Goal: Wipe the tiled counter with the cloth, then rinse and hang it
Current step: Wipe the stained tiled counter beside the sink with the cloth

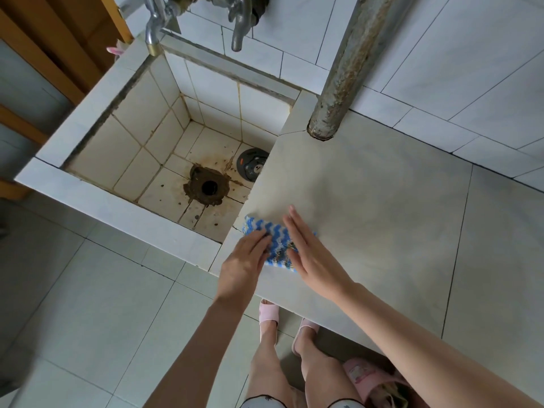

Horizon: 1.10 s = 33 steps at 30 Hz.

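Pink slippers [268, 313], pale dark-trimmed shorts [347, 404]

Soft, nubby knitted cloth [276, 242], matt, in blue and white waves, at the left front corner of a smooth, faintly glossy tiled counter [368, 201]. Beside it, glazed white sink tiles [97, 198], stained brown along rough grout lines, with crusted grime round the drain hole [209, 187]. At the counter's back edge, a dull metal pipe [347, 63] with flaking, rust-pitted coating; over the sink, matt grey metal taps [151, 33], one brass-tipped.
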Each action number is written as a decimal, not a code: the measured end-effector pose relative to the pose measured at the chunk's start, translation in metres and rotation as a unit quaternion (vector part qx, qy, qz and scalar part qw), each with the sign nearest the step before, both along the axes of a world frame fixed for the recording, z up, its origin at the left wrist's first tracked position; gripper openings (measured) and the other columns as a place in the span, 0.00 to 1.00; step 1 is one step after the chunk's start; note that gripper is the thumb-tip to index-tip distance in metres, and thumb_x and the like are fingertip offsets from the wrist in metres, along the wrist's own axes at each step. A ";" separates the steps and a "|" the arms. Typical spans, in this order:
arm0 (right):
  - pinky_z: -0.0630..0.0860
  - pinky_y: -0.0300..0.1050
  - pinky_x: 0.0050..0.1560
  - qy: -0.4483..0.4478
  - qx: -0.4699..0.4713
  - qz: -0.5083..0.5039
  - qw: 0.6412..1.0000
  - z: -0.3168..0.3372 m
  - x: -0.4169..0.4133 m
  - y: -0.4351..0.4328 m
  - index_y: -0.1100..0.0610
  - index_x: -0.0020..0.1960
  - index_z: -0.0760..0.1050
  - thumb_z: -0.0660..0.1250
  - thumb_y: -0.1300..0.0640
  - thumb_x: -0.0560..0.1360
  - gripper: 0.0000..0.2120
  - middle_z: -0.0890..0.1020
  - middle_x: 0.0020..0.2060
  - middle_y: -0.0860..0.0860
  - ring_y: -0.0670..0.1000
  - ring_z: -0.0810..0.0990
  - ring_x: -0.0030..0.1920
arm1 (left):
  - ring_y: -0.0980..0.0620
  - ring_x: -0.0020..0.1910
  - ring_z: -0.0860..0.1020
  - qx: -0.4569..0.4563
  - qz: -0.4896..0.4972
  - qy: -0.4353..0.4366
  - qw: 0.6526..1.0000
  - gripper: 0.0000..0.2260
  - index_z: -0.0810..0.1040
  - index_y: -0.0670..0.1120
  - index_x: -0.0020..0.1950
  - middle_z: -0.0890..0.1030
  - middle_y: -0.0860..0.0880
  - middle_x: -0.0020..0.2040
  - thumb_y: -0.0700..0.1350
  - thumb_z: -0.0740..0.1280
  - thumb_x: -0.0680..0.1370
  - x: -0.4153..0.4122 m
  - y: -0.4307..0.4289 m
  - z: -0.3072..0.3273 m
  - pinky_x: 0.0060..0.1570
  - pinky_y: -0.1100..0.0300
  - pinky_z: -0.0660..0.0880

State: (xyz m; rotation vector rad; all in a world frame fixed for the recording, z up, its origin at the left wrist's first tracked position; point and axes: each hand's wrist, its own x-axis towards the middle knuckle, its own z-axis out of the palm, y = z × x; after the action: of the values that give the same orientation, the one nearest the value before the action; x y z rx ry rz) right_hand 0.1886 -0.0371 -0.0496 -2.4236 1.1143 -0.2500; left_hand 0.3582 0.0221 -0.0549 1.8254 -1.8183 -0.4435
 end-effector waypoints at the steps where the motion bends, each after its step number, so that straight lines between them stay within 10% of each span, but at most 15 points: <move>1: 0.53 0.36 0.72 0.004 0.002 0.014 1.000 0.000 -0.001 0.000 0.63 0.76 0.50 0.51 0.57 0.81 0.26 0.49 0.77 0.55 0.49 0.50 0.76 | 0.54 0.57 0.75 0.003 -0.007 -0.016 1.000 0.16 0.79 0.42 0.57 0.80 0.47 0.56 0.37 0.73 0.70 -0.002 -0.001 -0.003 0.54 0.67 0.72; 22: 0.48 0.50 0.75 0.092 -0.052 0.225 0.969 -0.023 0.039 0.044 0.48 0.77 0.50 0.48 0.42 0.81 0.26 0.53 0.77 0.49 0.50 0.47 0.77 | 0.41 0.63 0.72 0.019 0.108 -0.005 0.994 0.15 0.78 0.40 0.59 0.75 0.41 0.63 0.35 0.68 0.73 0.067 0.015 -0.013 0.61 0.46 0.71; 33: 0.50 0.50 0.73 0.137 -0.082 0.094 0.983 -0.028 0.063 -0.071 0.56 0.75 0.58 0.35 0.43 0.81 0.29 0.62 0.74 0.55 0.56 0.60 0.74 | 0.46 0.64 0.72 0.009 0.123 0.018 0.992 0.13 0.80 0.41 0.56 0.79 0.45 0.58 0.46 0.61 0.77 0.078 0.016 -0.028 0.63 0.50 0.68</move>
State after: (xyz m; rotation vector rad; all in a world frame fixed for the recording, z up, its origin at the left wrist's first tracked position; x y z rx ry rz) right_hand 0.2512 -0.1085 -0.0780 -2.7525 0.9984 0.0592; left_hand 0.4360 0.0376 -0.0825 2.0080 -1.5435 -0.3978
